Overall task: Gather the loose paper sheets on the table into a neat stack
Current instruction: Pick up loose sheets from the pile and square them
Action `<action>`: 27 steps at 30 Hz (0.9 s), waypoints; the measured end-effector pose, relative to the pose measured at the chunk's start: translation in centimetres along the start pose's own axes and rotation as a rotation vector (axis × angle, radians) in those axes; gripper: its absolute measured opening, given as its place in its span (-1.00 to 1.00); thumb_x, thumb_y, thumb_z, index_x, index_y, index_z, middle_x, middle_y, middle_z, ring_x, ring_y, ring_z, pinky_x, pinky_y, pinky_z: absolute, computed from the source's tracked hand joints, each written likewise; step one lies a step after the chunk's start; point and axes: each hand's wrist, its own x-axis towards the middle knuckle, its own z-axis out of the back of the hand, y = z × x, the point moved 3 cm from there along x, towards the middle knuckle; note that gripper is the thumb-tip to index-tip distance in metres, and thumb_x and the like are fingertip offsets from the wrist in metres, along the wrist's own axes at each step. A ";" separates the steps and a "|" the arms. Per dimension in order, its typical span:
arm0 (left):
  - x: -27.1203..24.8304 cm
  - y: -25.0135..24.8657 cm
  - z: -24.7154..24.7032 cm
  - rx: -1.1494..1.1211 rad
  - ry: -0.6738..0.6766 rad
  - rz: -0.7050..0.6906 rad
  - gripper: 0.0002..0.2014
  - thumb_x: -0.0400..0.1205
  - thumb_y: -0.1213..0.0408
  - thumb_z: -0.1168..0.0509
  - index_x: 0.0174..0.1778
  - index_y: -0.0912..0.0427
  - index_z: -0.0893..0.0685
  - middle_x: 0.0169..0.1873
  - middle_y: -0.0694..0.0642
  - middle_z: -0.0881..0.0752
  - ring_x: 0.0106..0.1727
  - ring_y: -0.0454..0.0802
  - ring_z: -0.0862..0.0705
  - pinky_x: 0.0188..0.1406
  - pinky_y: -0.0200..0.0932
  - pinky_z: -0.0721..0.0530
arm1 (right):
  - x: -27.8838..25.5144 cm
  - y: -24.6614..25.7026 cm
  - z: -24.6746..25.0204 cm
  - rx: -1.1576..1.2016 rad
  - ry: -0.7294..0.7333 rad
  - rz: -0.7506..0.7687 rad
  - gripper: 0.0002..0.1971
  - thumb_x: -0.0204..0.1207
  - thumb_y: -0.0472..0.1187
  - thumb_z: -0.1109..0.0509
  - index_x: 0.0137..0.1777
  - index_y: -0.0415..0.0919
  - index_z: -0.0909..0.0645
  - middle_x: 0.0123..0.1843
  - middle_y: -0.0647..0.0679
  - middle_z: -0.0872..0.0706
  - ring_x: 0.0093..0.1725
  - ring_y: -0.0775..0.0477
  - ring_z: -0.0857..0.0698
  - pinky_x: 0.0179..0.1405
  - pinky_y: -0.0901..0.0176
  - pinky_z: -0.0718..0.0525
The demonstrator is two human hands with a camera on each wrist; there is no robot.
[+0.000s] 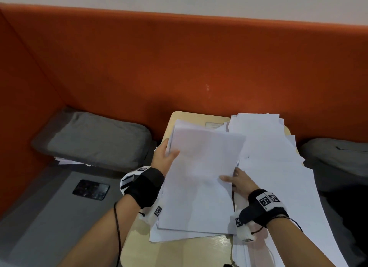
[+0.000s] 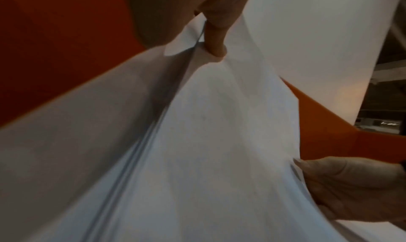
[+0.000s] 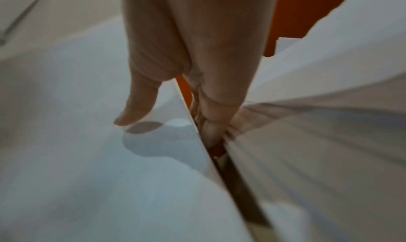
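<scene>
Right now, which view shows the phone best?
Head view: only there is the dark phone visible, lying flat on the grey seat left of the table. Both wrist views are filled with paper, fingers and orange wall; neither shows the phone.

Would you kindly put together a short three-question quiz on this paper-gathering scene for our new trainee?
1. True or false: both hands grip the same bundle of sheets.
2. Which edge of the bundle does the left hand hold: A near, B left, C right?
3. What dark flat item lies on the grey seat left of the table?

Key: 1 true, the right hand pinches its right edge; 2 B; 3 a phone.
</scene>
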 end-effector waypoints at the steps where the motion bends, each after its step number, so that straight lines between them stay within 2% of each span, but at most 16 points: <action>1: 0.1 -1.1 -0.1 -0.038 0.013 -0.036 -0.75 0.57 0.58 -0.25 0.10 0.23 -0.58 -0.08 0.17 -0.71 -0.15 -0.15 -0.73 -0.13 -0.24 -0.71 | -0.2 0.8 0.0 0.106 -0.007 0.036 -0.59 0.45 -0.43 -0.45 0.28 -0.29 -0.48 0.16 -0.19 -0.71 0.06 -0.14 -0.72 0.04 0.03 -0.74; 2: 0.2 -2.1 -0.2 -0.074 0.014 -0.069 -0.75 0.57 0.60 -0.25 0.09 0.22 -0.58 -0.12 0.12 -0.71 -0.21 -0.26 -0.72 -0.17 -0.32 -0.70 | -0.6 1.9 -0.1 0.169 0.003 0.080 -0.59 0.48 -0.46 -0.40 0.30 -0.27 -0.47 0.16 -0.16 -0.71 0.06 -0.09 -0.72 -0.02 0.12 -0.76; 4: 0.5 -4.0 -0.2 -0.140 -0.009 -0.142 -0.75 0.58 0.59 -0.26 0.10 0.22 -0.58 -0.14 0.03 -0.71 -0.22 -0.34 -0.71 -0.17 -0.37 -0.68 | -1.4 4.4 -0.4 0.150 0.015 0.147 -0.65 0.49 -0.44 -0.39 0.25 -0.21 -0.52 0.14 -0.11 -0.72 0.06 -0.03 -0.72 -0.11 0.23 -0.74; 7: 1.0 -6.5 -0.1 -0.221 -0.051 -0.249 -0.77 0.60 0.50 -0.27 0.06 0.08 -0.60 -0.15 -0.11 -0.75 -0.15 -0.32 -0.72 -0.11 -0.34 -0.68 | -2.9 7.7 -0.9 0.093 -0.007 0.283 -0.73 0.42 -0.40 -0.46 0.08 -0.12 -0.64 0.05 -0.06 -0.78 0.11 -0.06 -0.74 0.07 0.15 -0.68; 8: 1.1 -7.2 0.0 -0.238 -0.063 -0.280 -0.76 0.62 0.45 -0.24 0.06 0.01 -0.59 -0.16 -0.15 -0.76 -0.12 -0.32 -0.72 -0.10 -0.33 -0.68 | -3.4 8.7 -1.0 0.087 -0.046 0.345 -0.74 0.41 -0.40 -0.47 0.04 -0.09 -0.65 0.00 -0.02 -0.79 0.06 0.03 -0.76 0.08 0.19 -0.67; 10: 1.2 -8.9 0.3 -0.255 -0.083 -0.357 -0.78 0.62 0.34 -0.19 0.09 -0.07 -0.55 -0.12 -0.20 -0.75 -0.06 -0.34 -0.71 -0.03 -0.34 -0.67 | -4.5 10.6 -1.3 0.100 -0.121 0.469 -0.75 0.43 -0.40 -0.47 -0.02 -0.04 -0.63 -0.07 0.06 -0.78 -0.09 0.22 -0.76 -0.06 0.41 -0.67; 11: 1.2 -9.7 0.4 -0.259 -0.092 -0.394 -0.78 0.61 0.32 -0.18 0.10 -0.08 -0.52 -0.10 -0.23 -0.75 -0.04 -0.37 -0.69 -0.01 -0.37 -0.64 | -4.8 11.5 -1.6 0.101 -0.139 0.523 -0.76 0.44 -0.40 -0.47 -0.04 -0.03 -0.62 -0.08 0.08 -0.76 -0.13 0.25 -0.75 -0.11 0.45 -0.66; 14: 1.4 -10.9 0.6 -0.259 -0.136 -0.466 -0.81 0.60 0.28 -0.19 0.07 -0.08 -0.49 -0.12 -0.36 -0.74 -0.03 -0.45 -0.67 0.03 -0.45 -0.59 | -5.1 13.0 -2.2 0.083 -0.154 0.598 -0.86 0.46 -0.35 -0.46 -0.11 -0.08 -0.66 -0.18 0.10 -0.78 -0.23 0.22 -0.76 -0.18 0.39 -0.67; 16: 1.3 -10.8 0.8 -0.258 -0.167 -0.485 -0.87 0.60 0.08 -0.24 0.04 -0.10 -0.49 -0.14 -0.30 -0.74 -0.06 -0.45 -0.66 0.03 -0.44 -0.58 | -5.2 13.4 -2.5 0.084 -0.164 0.610 -0.90 0.46 -0.33 -0.46 -0.13 -0.11 -0.67 -0.20 0.06 -0.78 -0.27 0.22 -0.76 -0.23 0.37 -0.68; 18: 1.0 -10.3 1.0 -0.258 -0.211 -0.496 -0.68 0.50 -0.21 -0.28 0.00 -0.10 -0.48 -0.14 -0.17 -0.71 -0.10 -0.40 -0.65 -0.02 -0.40 -0.59 | -5.4 13.7 -2.7 0.087 -0.155 0.626 -0.91 0.46 -0.34 -0.46 -0.11 -0.14 -0.66 -0.18 0.03 -0.78 -0.26 0.19 -0.77 -0.25 0.35 -0.70; 20: 0.8 -9.7 1.1 -0.271 -0.244 -0.487 -0.55 0.41 -0.32 -0.29 0.03 -0.10 -0.45 -0.08 -0.09 -0.65 -0.11 -0.37 -0.65 -0.04 -0.37 -0.62 | -5.7 13.8 -2.8 0.104 -0.140 0.639 -0.89 0.46 -0.36 -0.45 -0.10 -0.14 -0.67 -0.25 0.09 -0.81 -0.25 0.18 -0.77 -0.27 0.35 -0.70; 21: 0.7 -9.5 1.1 -0.281 -0.248 -0.484 -0.54 0.41 -0.29 -0.33 0.05 -0.10 -0.43 -0.06 -0.07 -0.64 -0.10 -0.38 -0.65 -0.03 -0.36 -0.63 | -5.8 13.8 -2.9 0.113 -0.140 0.643 -0.88 0.46 -0.37 -0.45 -0.10 -0.14 -0.67 -0.27 0.12 -0.81 -0.25 0.18 -0.78 -0.28 0.35 -0.69; 23: 0.8 -9.2 1.1 -0.296 -0.248 -0.468 -0.60 0.42 -0.08 -0.40 0.07 -0.08 -0.42 -0.05 -0.05 -0.64 -0.09 -0.39 -0.66 0.01 -0.35 -0.64 | -5.8 13.8 -2.9 0.126 -0.146 0.653 -0.86 0.45 -0.38 -0.46 -0.09 -0.14 -0.66 -0.28 0.15 -0.81 -0.25 0.18 -0.78 -0.29 0.36 -0.68; 27: 1.1 -9.2 1.2 -0.284 -0.257 -0.434 -0.80 0.51 0.28 -0.35 -0.05 -0.06 -0.50 -0.15 -0.08 -0.65 -0.17 -0.41 -0.66 -0.08 -0.40 -0.64 | -5.8 14.1 -3.0 0.128 -0.150 0.663 -0.87 0.45 -0.39 -0.46 -0.11 -0.14 -0.66 -0.32 0.17 -0.81 -0.29 0.21 -0.77 -0.33 0.37 -0.68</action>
